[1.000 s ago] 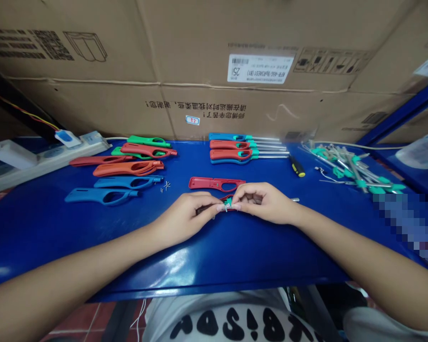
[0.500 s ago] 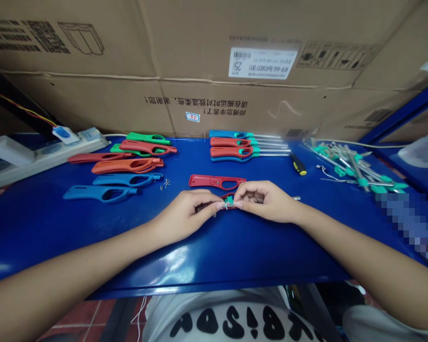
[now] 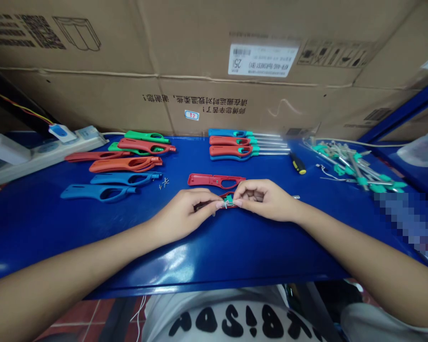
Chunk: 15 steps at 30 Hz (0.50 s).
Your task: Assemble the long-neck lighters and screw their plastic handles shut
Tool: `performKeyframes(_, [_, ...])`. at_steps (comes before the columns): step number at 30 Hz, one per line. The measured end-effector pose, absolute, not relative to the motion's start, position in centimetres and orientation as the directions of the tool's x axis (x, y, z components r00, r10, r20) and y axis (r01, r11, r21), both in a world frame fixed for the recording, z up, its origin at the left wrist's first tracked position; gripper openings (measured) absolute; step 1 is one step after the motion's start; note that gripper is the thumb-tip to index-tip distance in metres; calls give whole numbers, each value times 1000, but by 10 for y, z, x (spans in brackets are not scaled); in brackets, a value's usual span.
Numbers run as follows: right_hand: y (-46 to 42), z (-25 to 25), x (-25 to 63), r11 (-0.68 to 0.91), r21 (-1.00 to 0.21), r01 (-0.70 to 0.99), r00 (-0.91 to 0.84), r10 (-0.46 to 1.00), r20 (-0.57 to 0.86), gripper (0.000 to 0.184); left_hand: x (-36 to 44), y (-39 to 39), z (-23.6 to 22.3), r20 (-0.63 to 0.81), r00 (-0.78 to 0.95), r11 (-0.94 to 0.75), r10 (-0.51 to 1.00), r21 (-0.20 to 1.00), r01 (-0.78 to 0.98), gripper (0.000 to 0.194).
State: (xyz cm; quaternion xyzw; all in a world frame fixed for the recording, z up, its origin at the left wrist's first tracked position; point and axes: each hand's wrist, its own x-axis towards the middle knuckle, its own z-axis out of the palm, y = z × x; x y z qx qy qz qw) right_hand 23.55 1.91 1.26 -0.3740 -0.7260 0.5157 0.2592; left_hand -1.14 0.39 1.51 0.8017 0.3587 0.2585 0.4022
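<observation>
My left hand (image 3: pixel 187 211) is closed, its thumb and forefinger pinching at a stick lighter (image 3: pixel 230 207) near the table's middle. Only part of its red shell shows, with a green trigger (image 3: pixel 229 199) and a thin white wire between my fingertips. My right hand (image 3: pixel 266 200) pinches the other side of it, thumb and finger close to the trigger and wire. The tip of a metal tube (image 3: pixel 297 197) sticks out beyond the right wrist. Just behind my hands lies a loose red shell half (image 3: pixel 216 181), inner side up. What the fingertips cover is hidden.
Red, green and blue shells (image 3: pixel 124 165) lie at the left beside several screws (image 3: pixel 165 181) and a power strip (image 3: pixel 50 154). Assembled lighters (image 3: pixel 231 151) are at the back, a screwdriver (image 3: pixel 298 164) beside them. Metal tubes with green triggers (image 3: pixel 360 166) are piled right. Cardboard (image 3: pixel 199 85) stands behind.
The view has shifted very slightly. Both hands keep the same pinch on the lighter, with hardly any visible movement.
</observation>
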Motion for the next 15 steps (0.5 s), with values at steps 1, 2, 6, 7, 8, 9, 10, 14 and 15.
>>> performKeyframes(1, [19,13,236,188,-943,277,-586,810,-10,23,-12,4,15,126,610,-420,782,831,366,22])
performKeyframes(2, [19,13,236,187,-942,277,-586,810,-11,22,-12,4,15,126,611,-420,781,830,366,22])
performKeyframes(6, [18,12,236,185,-944,273,-588,808,-12,23,-11,3,15,127,611,-425,782,825,373,23])
performKeyframes(7, [18,12,236,187,-944,272,-589,808,-10,23,-11,3,14,128,612,-427,781,824,373,23])
performKeyframes(8, [18,12,236,189,-944,271,-590,808,-8,23,-11,3,14,131,612,-430,780,822,372,23])
performKeyframes(9, [19,12,236,190,-943,271,-590,807,-7,24,-11,3,14,134,613,-434,778,821,372,23])
performKeyframes(10, [19,12,236,192,-942,274,-591,806,-8,24,-11,3,15,137,614,-437,778,819,372,23])
performKeyframes(14, [19,13,235,194,-940,281,-592,806,-11,27,-11,4,15,135,615,-438,777,817,374,22])
performKeyframes(15, [19,14,235,192,-941,280,-592,806,-11,27,-11,4,15,132,616,-436,777,818,375,22])
